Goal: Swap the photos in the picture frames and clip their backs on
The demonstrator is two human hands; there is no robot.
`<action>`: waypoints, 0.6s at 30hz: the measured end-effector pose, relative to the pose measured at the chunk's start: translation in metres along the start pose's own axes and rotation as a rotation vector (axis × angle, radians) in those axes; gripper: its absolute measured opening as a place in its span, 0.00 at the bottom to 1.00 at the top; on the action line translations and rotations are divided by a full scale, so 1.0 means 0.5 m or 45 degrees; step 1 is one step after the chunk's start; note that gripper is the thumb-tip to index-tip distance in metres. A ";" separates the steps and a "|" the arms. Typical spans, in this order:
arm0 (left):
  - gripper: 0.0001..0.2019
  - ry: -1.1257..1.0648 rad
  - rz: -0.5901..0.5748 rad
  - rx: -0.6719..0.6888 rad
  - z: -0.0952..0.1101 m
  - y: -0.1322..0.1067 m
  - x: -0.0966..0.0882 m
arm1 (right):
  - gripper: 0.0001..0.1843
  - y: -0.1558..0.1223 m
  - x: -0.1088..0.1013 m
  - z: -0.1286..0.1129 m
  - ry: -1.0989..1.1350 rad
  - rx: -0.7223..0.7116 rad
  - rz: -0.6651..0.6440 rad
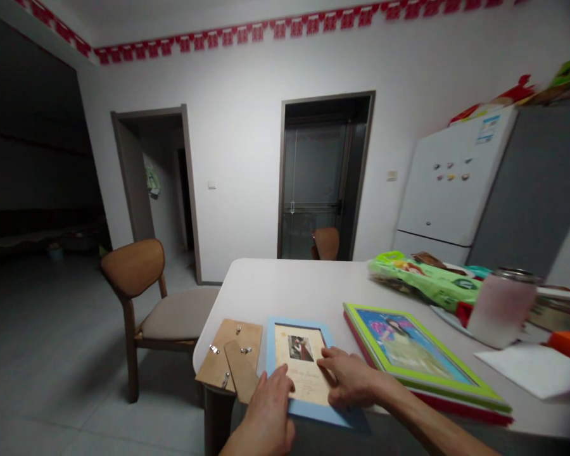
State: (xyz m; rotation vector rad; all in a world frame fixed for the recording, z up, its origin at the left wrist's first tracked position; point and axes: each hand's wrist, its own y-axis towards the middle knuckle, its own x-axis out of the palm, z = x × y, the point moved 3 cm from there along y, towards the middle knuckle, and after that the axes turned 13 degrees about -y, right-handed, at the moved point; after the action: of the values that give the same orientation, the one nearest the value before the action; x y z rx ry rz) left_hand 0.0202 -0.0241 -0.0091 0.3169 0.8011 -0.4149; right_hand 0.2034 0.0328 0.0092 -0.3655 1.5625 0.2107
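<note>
A light-blue picture frame (pixel 272 348) lies on the table near its front edge. Inside its border sits a cream card (pixel 308 380) with a small dark picture (pixel 301 348) and faint lettering. My left hand (pixel 272 405) rests at the lower left of the frame, fingertips on the border and the card's edge. From the right, my right hand (pixel 349 378) touches the card, index finger stretched out and the other fingers bent. Neither hand appears to grip anything. Beside the frame, on the left, is a wooden backboard (pixel 228 339) with metal clips and a stand leg (pixel 241 370).
Right of the frame, a green-bordered picture (pixel 408 345) lies on a red item. Farther right are a green packet (pixel 422 278), a pinkish jar (pixel 503 307) and white paper (pixel 534 370). A chair (pixel 133 269) stands left of the table (pixel 285 278); a fridge (pixel 451 183) stands behind.
</note>
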 end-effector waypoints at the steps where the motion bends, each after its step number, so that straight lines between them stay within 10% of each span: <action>1: 0.27 -0.009 0.007 -0.007 -0.009 -0.010 -0.017 | 0.21 0.001 -0.001 -0.015 0.006 -0.028 0.064; 10: 0.28 0.240 0.431 -0.435 -0.216 -0.084 -0.157 | 0.19 0.056 0.007 -0.279 0.149 -0.173 0.371; 18: 0.21 0.127 0.469 -0.363 -0.207 -0.083 -0.173 | 0.27 0.116 0.036 -0.315 0.414 -0.070 0.440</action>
State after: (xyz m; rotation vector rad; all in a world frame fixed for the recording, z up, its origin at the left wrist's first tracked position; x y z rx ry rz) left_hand -0.1177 0.0043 -0.0175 0.2132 0.8662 0.0620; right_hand 0.0357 0.0288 -0.0095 -0.1741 1.9403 0.4812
